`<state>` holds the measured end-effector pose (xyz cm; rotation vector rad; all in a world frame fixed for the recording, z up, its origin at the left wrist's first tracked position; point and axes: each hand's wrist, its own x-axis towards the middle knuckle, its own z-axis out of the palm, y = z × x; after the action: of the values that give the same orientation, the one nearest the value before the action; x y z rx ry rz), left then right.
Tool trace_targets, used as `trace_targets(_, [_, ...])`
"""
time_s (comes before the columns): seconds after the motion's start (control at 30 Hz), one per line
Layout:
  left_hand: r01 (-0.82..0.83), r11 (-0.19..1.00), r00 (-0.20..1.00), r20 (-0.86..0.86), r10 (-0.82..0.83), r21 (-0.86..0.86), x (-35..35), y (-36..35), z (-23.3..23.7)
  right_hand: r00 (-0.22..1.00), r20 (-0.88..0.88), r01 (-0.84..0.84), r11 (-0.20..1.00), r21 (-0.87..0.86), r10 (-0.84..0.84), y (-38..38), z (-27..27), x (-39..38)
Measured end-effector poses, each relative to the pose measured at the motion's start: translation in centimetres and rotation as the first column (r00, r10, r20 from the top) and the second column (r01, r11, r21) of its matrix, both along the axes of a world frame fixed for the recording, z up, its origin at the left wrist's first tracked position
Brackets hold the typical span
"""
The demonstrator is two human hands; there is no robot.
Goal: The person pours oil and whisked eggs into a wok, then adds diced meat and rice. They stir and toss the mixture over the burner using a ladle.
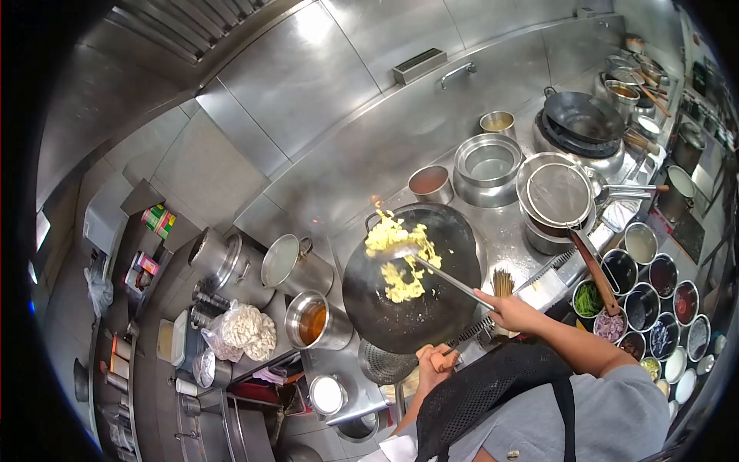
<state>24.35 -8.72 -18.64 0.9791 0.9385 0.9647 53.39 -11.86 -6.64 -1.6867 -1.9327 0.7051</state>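
A large black wok sits on the steel range, with yellow scrambled egg in its middle and up its far side. My right hand is closed round the long handle of a metal ladle, whose bowl is among the egg. At the wok's near edge, my left hand is wrapped round the wok's handle, partly hidden by its fingers. A perforated skimmer lies beside the wok, left of my left hand.
Left of the wok are a pot of brown liquid and a taller pot. Behind stands a water pot. To the right are a round strainer, a second wok and several ingredient containers.
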Motion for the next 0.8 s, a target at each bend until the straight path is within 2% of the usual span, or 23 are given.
trace_targets(0.03, [0.07, 0.868, 0.935, -0.337, 0.115, 0.492, 0.4, 0.4, 1.7, 0.999, -0.052, -0.014, 1.0, -0.02, 0.013, -0.9, 0.4, 0.2])
trace_targets(0.07, [-0.14, 0.99, 0.98, 0.139, 0.143, -0.026, 0.9, 2.7, 3.4, 0.999, -0.049, -0.022, 0.999, -0.033, 0.02, -2.2, 1.6, 0.6])
trace_targets(0.1, [-0.058, 0.82, 0.771, 0.496, 0.4, -0.57, 1.0, 5.2, 4.4, 0.998, -0.049, -0.031, 0.993, -0.113, 0.026, -3.5, 3.3, 1.0])
trace_targets(0.13, [-0.086, 0.82, 0.813, 0.435, 0.386, -0.566, 0.9, 6.6, 5.1, 0.998, -0.047, -0.044, 0.98, -0.192, 0.036, -4.4, 4.1, 1.2])
trace_targets(0.17, [-0.113, 0.824, 0.85, 0.375, 0.37, -0.555, 0.5, 7.5, 4.8, 0.992, -0.097, -0.091, 0.992, -0.093, 0.082, -5.4, 3.4, 2.1])
trace_targets(0.2, [-0.006, 0.838, 0.854, 0.433, 0.289, -0.546, -0.5, 7.3, 3.3, 0.991, -0.077, -0.117, 0.987, -0.111, 0.109, -6.4, 4.1, 3.0])
trace_targets(0.23, [-0.078, 0.805, 0.88, 0.339, 0.332, -0.588, -0.7, 7.0, 3.4, 0.99, -0.063, -0.133, 0.984, -0.115, 0.127, -6.7, 5.0, 3.6])
trace_targets(0.27, [-0.057, 0.825, 0.886, 0.352, 0.301, -0.563, -0.5, 7.8, 3.6, 0.99, -0.062, -0.131, 0.986, -0.1, 0.125, -6.0, 4.9, 3.9])
trace_targets(0.37, [-0.064, 0.829, 0.888, 0.347, 0.301, -0.555, 0.2, 9.6, 3.2, 0.979, 0.164, -0.09, 0.978, -0.188, 0.121, -4.5, 3.3, 3.1])
trace_targets(0.4, [0.008, 0.81, 0.893, 0.368, 0.258, -0.586, 0.3, 11.4, 1.8, 0.972, 0.207, -0.07, 0.978, -0.195, 0.111, -3.1, 3.2, 2.0])
trace_targets(0.43, [-0.014, 0.797, 0.891, 0.355, 0.285, -0.604, 0.9, 11.9, 1.6, 0.962, 0.254, -0.049, 0.981, -0.19, 0.097, -1.7, 3.0, 1.0])
trace_targets(0.5, [0.015, 0.886, 0.789, 0.549, 0.275, -0.464, 1.1, 9.4, 0.0, 0.971, 0.235, -0.011, 0.992, -0.125, 0.041, 1.6, -0.7, -0.5])
trace_targets(0.53, [0.121, 0.899, 0.752, 0.63, 0.193, -0.42, 0.6, 7.9, -2.1, 0.972, 0.235, 0.008, 0.998, -0.068, 0.008, 2.3, -1.5, -1.2])
trace_targets(0.57, [0.02, 0.894, 0.833, 0.502, 0.233, -0.448, 1.3, 4.4, -0.1, 0.972, 0.235, 0.023, 1.0, -0.014, -0.019, 2.4, -2.1, -1.7])
trace_targets(0.6, [-0.05, 0.878, 0.877, 0.4, 0.267, -0.477, 1.3, 2.2, -0.1, 0.983, 0.183, 0.015, 0.998, 0.062, -0.026, 2.0, -2.5, -1.9])
trace_targets(0.63, [0.106, 0.889, 0.701, 0.667, 0.25, -0.445, 0.6, 0.1, -0.7, 0.994, 0.104, 0.017, 0.999, 0.036, -0.02, 0.9, -0.6, -2.4])
trace_targets(0.7, [-0.073, 0.941, 0.835, 0.496, 0.239, -0.331, 0.4, 0.7, 0.8, 0.972, -0.229, -0.044, 0.998, 0.055, 0.055, -2.1, -2.8, -0.7])
trace_targets(0.73, [0.01, 0.928, 0.812, 0.545, 0.21, -0.373, -0.1, 2.8, 0.2, 0.975, -0.207, -0.071, 0.997, 0.041, 0.078, -2.9, -3.6, -0.9])
trace_targets(0.77, [0.095, 0.908, 0.779, 0.598, 0.188, -0.409, -0.7, 5.8, 0.1, 0.946, -0.287, -0.101, 0.978, 0.185, 0.151, -3.3, -4.5, -0.9])
trace_targets(0.8, [-0.031, 0.845, 0.816, 0.475, 0.329, -0.533, 0.1, 6.9, 2.6, 0.904, -0.357, -0.116, 0.94, 0.32, 0.233, -3.3, -5.3, -0.5])
